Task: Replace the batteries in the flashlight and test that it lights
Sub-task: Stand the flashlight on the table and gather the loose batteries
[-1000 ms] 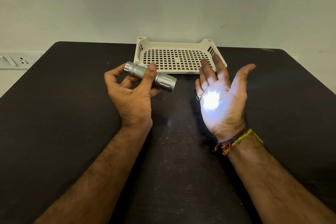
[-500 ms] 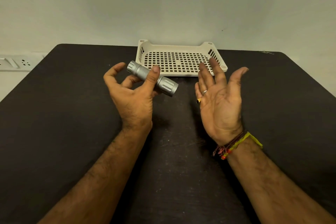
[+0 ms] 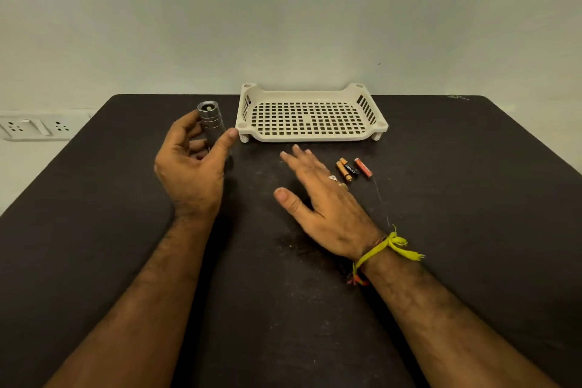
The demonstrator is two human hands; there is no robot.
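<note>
Your left hand (image 3: 192, 164) grips the flashlight (image 3: 211, 126) near upright, tail cap up, left of the tray (image 3: 315, 137); your right hand (image 3: 318, 195), fingers spread flat over the table (image 3: 472, 198), is nearer the batteries (image 3: 352, 168), which lie just beyond its knuckles, long axes angled toward you.

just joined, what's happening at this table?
A person's left hand grips a silver metal flashlight, held roughly upright with one end up. The right hand is open, palm down, over the black table. Three small batteries lie loose on the table just beyond its fingers. A cream perforated plastic tray sits behind them. No beam is visible.
</note>
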